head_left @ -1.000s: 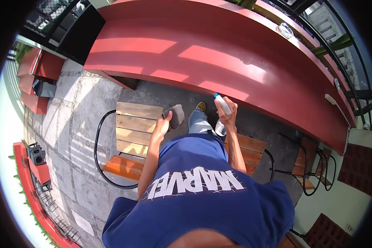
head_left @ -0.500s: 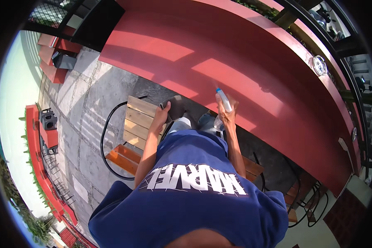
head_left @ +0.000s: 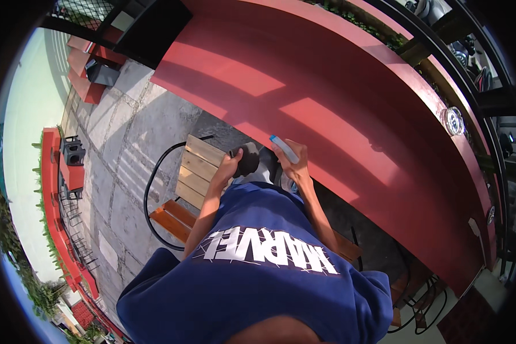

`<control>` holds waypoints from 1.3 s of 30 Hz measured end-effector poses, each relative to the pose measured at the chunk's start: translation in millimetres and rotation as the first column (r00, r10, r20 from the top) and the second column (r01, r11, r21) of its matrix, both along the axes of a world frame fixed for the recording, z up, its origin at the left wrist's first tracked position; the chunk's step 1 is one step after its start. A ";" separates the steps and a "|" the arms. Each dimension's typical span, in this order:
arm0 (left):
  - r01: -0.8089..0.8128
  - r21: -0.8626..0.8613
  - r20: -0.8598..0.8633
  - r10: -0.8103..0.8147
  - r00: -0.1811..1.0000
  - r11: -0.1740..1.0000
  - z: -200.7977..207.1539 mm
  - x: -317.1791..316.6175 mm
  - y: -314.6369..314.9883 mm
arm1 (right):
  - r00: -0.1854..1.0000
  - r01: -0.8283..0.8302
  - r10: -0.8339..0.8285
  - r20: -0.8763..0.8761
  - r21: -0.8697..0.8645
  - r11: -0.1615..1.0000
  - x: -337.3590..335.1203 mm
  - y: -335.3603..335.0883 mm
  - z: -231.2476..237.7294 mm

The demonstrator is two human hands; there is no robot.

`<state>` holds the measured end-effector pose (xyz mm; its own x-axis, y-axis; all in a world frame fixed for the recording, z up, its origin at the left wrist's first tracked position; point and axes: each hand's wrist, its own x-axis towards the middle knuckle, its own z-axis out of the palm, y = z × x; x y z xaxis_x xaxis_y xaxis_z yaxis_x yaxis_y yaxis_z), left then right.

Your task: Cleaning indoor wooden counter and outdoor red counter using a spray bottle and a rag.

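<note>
My left hand (head_left: 228,167) is closed on a dark grey, cloth-like piece (head_left: 247,160), held over my lap beside a slatted wooden chair seat (head_left: 199,166). A white spray bottle (head_left: 286,150) with a blue nozzle is gripped in my right hand (head_left: 297,164), its nozzle tilted toward the cloth. The bottle's lower part is mostly hidden by that hand. Both hands are near the front edge of a long red surface (head_left: 327,129), a short gap apart from each other.
A raised red ledge (head_left: 407,69) runs along the far side, with a round glass dish (head_left: 452,121) on it. Black metal railing (head_left: 470,74) stands beyond. A curved black chair frame (head_left: 147,195) and an orange-brown slatted seat (head_left: 172,219) are on my left, over grey paving (head_left: 126,132).
My right hand has moved left with the spray bottle, closer to the cloth. My left hand has shifted slightly right, and the whole view has turned a little.
</note>
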<state>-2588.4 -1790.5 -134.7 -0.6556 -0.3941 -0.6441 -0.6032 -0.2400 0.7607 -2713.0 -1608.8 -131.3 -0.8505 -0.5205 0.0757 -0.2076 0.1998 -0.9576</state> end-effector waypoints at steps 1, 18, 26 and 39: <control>0.004 0.024 -0.006 -0.004 1.000 1.000 -2.7 -1.9 -8.4 | 0.999 -0.028 0.029 0.033 -0.044 0.999 -3.1 -7.4 2.5; -0.513 -0.149 -0.146 0.494 0.857 0.846 -115.3 -101.9 -287.6 | 0.994 0.106 -0.113 0.006 0.297 0.949 -74.4 -153.4 19.9; -0.392 -0.805 -0.137 0.502 0.854 0.446 -111.3 -98.4 -434.8 | 0.973 -0.115 0.063 0.224 0.227 0.967 -102.8 -269.3 17.9; 0.319 -0.913 0.388 0.300 0.871 0.254 -238.6 -149.7 -525.2 | 0.983 0.139 -0.162 0.083 0.227 0.964 -130.3 -269.7 18.9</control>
